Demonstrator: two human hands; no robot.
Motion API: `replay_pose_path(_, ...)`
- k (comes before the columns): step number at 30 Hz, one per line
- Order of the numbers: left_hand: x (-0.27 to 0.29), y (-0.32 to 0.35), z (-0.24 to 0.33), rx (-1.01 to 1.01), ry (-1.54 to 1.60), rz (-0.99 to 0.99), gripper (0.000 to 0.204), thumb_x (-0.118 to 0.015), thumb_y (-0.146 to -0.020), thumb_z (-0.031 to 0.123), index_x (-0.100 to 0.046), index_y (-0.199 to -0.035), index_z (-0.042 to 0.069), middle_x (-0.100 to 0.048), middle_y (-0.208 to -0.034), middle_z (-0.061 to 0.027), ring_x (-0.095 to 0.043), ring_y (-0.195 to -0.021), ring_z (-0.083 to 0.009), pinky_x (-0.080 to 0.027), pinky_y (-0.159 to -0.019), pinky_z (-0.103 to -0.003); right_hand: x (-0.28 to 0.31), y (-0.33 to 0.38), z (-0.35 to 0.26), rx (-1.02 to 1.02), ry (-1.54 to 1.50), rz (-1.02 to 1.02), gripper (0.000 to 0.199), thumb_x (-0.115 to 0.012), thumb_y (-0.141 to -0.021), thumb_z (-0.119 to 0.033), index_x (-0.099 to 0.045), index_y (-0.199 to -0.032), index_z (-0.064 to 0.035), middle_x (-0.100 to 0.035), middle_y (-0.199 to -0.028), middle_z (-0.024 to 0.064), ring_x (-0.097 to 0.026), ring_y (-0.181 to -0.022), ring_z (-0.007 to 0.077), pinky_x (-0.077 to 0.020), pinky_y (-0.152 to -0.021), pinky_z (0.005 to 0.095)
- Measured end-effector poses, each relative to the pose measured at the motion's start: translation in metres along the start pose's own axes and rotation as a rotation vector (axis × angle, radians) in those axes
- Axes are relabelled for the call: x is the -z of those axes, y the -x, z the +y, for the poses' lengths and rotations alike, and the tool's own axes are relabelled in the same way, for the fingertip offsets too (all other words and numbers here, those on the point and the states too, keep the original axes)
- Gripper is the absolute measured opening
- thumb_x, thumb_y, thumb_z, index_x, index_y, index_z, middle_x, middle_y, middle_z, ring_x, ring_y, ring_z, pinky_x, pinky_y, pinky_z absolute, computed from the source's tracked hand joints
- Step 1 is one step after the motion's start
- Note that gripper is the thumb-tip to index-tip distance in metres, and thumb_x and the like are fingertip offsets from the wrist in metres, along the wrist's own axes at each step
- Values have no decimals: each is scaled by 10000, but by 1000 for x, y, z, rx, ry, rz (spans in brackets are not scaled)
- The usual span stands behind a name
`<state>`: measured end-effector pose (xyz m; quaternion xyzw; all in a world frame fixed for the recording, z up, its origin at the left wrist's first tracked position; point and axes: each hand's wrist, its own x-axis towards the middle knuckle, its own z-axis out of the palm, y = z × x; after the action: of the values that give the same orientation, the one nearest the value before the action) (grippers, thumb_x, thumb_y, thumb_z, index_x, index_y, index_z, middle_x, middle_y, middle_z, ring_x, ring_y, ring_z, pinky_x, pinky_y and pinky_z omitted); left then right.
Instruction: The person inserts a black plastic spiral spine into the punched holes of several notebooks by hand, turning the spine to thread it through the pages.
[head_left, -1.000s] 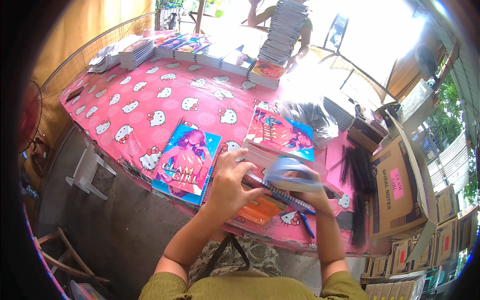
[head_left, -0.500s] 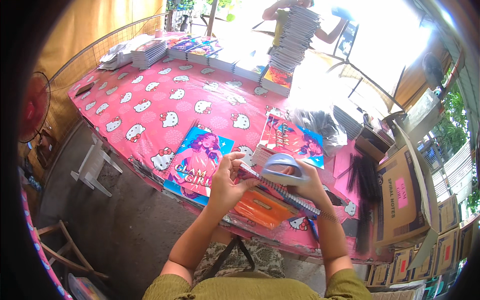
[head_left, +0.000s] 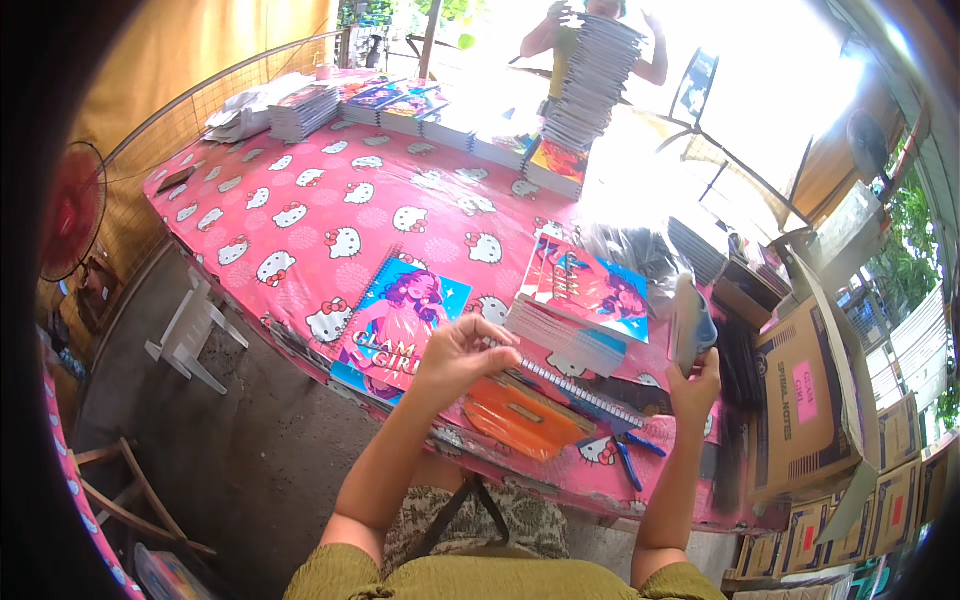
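Note:
My left hand [head_left: 462, 362] has its thumb and fingers closed at the upper end of a spiral notebook [head_left: 575, 388]. That notebook is seen nearly edge-on, its coil binding uppermost and slanting down to the right, with loose coil past its lower end. Raised off to the right, my right hand [head_left: 694, 388] is closed on a rounded bluish-grey object [head_left: 692, 325], whose kind I cannot make out. Blue-handled pliers [head_left: 630, 460] lie near the coil's lower end. Left of my left hand rests a notebook with an illustrated pink and blue cover [head_left: 400, 318].
More illustrated notebooks [head_left: 590, 285] lie beyond my hands. An orange plastic-covered item [head_left: 525, 420] is at the near edge of the pink tablecloth [head_left: 290, 190]. Black coils [head_left: 735, 370] and an open carton [head_left: 810, 400] stand right. A person [head_left: 562, 65] is behind a tall notebook stack [head_left: 590, 90].
My right hand has moved right, away from the notebook, carrying the bluish object. My left hand stays at the notebook's upper end. The pliers are more exposed. The person opposite has shifted their arms.

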<state>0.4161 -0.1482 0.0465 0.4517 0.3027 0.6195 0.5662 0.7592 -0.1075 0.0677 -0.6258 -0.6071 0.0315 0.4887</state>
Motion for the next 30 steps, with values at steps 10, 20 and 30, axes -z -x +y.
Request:
replay_pose_path(10, -72, 77, 100, -1165, -927, 74, 223, -783, -701, -17, -690, -890, 53, -711, -945, -50, -676, -847, -211, -545, -710, -326, 45, 95, 46, 207, 386, -423, 639, -763, -759, -343, -541, -1253, -5, -476, -1312, 204, -476, -1190, 389, -384, -997, 454)
replay_pose_path(20, -75, 68, -3, -662, -803, 28, 229, -791, -705, -64, -665, -889, -11, -685, -922, -152, -680, -779, -196, -576, -686, -290, 51, 129, -47, 238, -158, -481, 369, -679, -850, -211, -607, -1153, -13, -583, -1049, 178, -542, -966, 330, -433, -840, 419)
replay_pose_path(30, -87, 65, -13, -733, -777, 26, 203, -797, -686, -83, -654, -815, -20, -677, -876, -150, -677, -772, -215, -567, -663, -300, 63, 125, -63, 152, -77, -270, 425, -736, -813, -230, -610, -1149, -3, -588, -1081, 172, -566, -995, 316, -454, -875, 415)
